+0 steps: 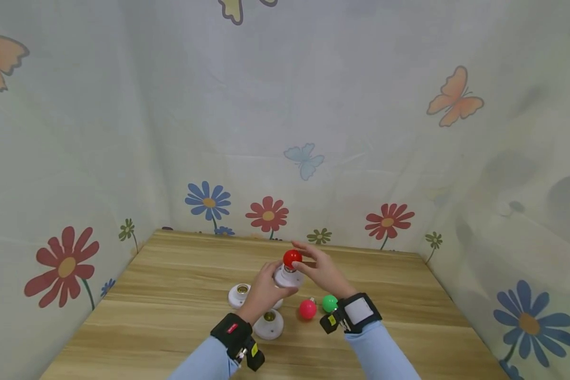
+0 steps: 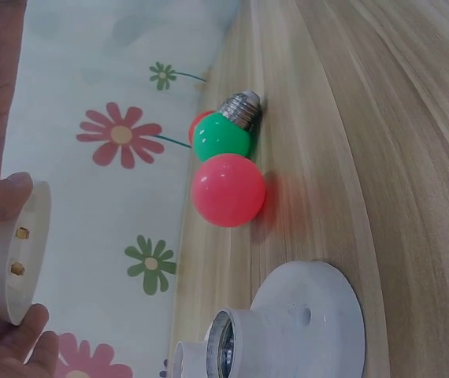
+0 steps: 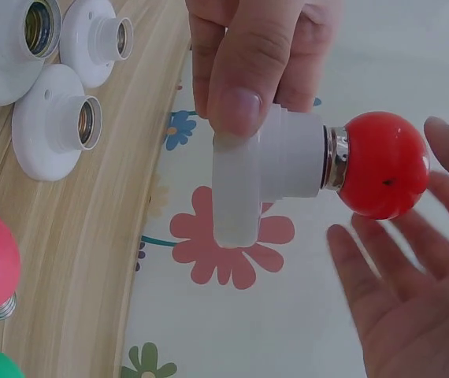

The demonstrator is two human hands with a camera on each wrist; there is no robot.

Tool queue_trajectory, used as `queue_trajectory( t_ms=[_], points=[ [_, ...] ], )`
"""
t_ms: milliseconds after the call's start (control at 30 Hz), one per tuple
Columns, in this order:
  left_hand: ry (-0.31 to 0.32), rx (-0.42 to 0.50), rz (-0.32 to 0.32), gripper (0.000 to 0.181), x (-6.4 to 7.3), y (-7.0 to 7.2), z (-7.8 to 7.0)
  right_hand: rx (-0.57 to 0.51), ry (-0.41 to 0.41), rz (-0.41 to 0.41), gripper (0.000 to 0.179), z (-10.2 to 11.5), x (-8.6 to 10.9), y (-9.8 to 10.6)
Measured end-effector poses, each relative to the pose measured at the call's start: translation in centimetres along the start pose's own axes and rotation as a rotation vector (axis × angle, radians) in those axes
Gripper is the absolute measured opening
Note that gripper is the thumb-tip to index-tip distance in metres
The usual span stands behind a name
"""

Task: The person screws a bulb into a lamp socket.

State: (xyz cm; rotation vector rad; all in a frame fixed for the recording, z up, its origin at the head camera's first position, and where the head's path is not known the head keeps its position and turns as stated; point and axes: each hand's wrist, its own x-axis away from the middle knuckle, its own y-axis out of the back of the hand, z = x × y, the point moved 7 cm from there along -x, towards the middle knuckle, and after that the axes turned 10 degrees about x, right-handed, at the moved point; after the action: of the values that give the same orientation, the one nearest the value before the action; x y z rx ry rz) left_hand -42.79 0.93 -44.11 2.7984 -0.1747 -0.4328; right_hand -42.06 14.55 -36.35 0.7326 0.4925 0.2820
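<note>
My left hand grips a white lamp socket by its round base, held up above the table. A red bulb stands in the socket's mouth, with part of its metal screw base showing. Around the bulb is my right hand, its fingers spread and fairly straight beside the glass and the thumb close to its end. The underside of the socket base shows two brass-coloured spots in the left wrist view.
More white sockets lie on the wooden table, one partly hidden by my left hand. To their right are a pink bulb and a green bulb. Another red bulb peeks out behind the green one. A flowered cloth hangs behind.
</note>
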Motion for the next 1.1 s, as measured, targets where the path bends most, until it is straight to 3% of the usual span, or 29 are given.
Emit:
queue_trajectory(
  t_ms=[233,600,767,867,1100],
  points=[
    [-0.007,-0.004,0.002,0.078,0.06,0.06,-0.23,0.027,0.083,0.05,0.05,0.53,-0.13,-0.31],
    [-0.004,-0.002,0.01,0.078,0.04,0.16,-0.21,0.142,-0.009,-0.094,0.045,0.43,-0.42,0.2],
    [-0.003,0.026,0.018,0.076,0.18,0.13,-0.25,0.19,0.001,-0.115,0.047,0.32,-0.48,0.12],
    [-0.006,0.031,0.015,0.075,0.31,0.23,-0.31,0.16,0.035,-0.089,0.052,0.41,-0.39,0.09],
    [-0.014,0.015,0.004,0.076,0.24,0.37,-0.26,0.033,0.136,0.058,0.054,0.51,0.08,-0.29]
  ],
)
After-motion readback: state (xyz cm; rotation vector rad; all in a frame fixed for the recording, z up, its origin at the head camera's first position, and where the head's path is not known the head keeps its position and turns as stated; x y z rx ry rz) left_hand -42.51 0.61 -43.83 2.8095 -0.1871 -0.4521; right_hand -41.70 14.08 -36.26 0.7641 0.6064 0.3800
